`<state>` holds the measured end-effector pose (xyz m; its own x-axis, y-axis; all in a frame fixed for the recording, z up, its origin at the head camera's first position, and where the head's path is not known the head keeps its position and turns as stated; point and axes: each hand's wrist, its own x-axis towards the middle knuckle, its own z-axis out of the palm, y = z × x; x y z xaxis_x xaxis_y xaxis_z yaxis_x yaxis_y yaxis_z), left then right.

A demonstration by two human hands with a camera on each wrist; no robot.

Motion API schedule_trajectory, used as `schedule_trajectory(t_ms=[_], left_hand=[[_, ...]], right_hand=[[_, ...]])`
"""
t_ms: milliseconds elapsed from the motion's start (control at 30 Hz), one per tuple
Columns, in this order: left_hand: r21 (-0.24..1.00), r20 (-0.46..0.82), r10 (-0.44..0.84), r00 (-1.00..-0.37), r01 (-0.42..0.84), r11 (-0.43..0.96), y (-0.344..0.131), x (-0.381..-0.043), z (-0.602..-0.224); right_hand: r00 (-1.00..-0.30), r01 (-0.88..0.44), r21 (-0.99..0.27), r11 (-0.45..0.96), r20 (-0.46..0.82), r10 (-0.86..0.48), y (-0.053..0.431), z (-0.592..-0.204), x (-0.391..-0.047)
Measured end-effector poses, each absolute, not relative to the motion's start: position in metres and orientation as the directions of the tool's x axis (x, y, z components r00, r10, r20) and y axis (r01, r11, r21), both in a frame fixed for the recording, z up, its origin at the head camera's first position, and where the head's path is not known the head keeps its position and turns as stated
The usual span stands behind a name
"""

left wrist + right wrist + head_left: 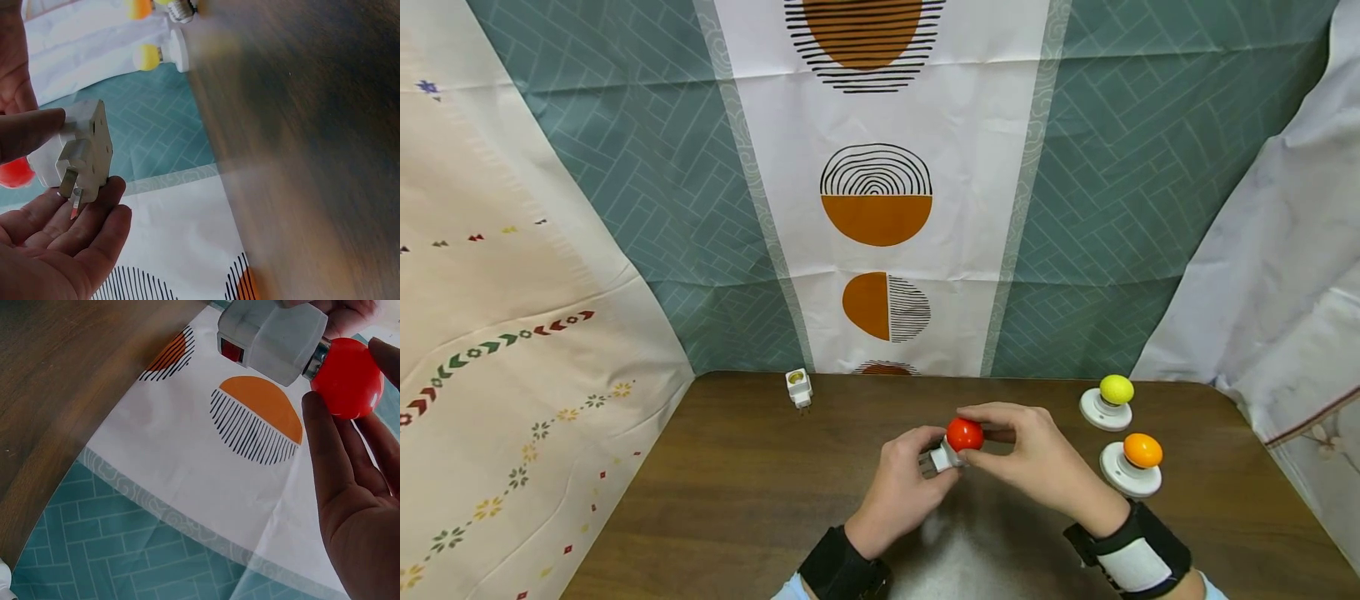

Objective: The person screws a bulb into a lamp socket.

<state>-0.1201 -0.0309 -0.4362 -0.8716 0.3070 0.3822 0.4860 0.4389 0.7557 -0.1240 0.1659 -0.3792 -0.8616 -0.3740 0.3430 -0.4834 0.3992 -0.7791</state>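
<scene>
My left hand (904, 479) grips a white plug-in bulb socket (87, 147) between thumb and fingers, its metal prongs pointing away from the bulb. A round red light bulb (348, 378) sits at the mouth of that socket, with part of its metal screw base showing in the right wrist view. Fingers and thumb of my right hand (1026, 454) hold the red bulb around its globe. A small red switch (232, 350) shows on the side of the socket.
Another white plug-in socket (799, 388) lies at the table's back left. On the right, a yellow bulb (1117, 389) and an orange bulb (1143, 450) stand in round white bases. Patterned cloth (880, 117) hangs behind the wooden table (722, 500).
</scene>
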Motion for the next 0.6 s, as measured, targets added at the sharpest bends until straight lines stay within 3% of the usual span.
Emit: schedule_trajectory(t_ms=[300, 600], left_hand=[[0.756, 0.391, 0.302, -0.869, 0.491, 0.433, -0.0334, -0.1183, -0.4361], [0.757, 0.384, 0.302, -0.873, 0.485, 0.438, -0.0365, -0.1172, -0.4336]], right_hand=[[-0.869, -0.486, -0.771, 0.412, 0.374, -0.324, 0.1623, -0.3823, -0.1208], [-0.852, -0.491, -0.776, 0.396, 0.333, -0.403, 0.167, -0.3756, -0.1188]])
